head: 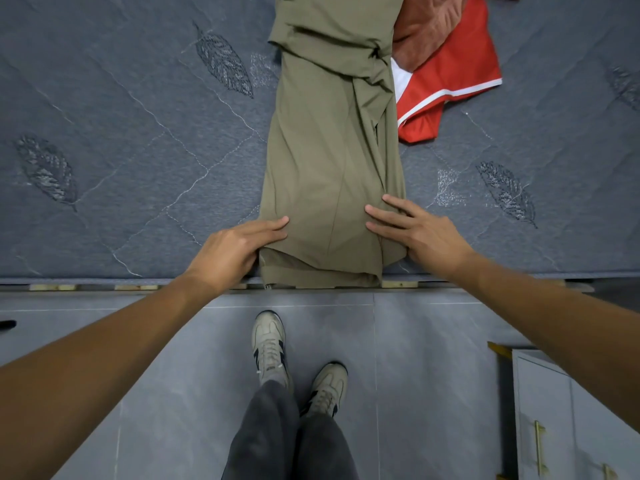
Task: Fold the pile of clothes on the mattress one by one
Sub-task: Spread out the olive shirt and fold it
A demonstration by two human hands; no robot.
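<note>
An olive-green garment point(329, 150) lies as a long narrow strip down the middle of the grey quilted mattress point(138, 150), its sides folded in and its near end at the mattress's front edge. My left hand point(235, 249) rests on the garment's near left edge, fingers straight on the cloth and thumb hidden at the side. My right hand point(415, 233) lies flat with spread fingers on the near right edge. To the right of the strip lie a red garment with white trim point(450, 74) and a rust-orange cloth point(426, 29), partly tucked under the olive one.
The mattress's front edge point(138, 280) runs across the frame over wooden slats. Below it is a grey tiled floor point(415, 375) where my shoes point(270, 344) stand. A white cabinet with gold handles point(554, 427) stands at the lower right.
</note>
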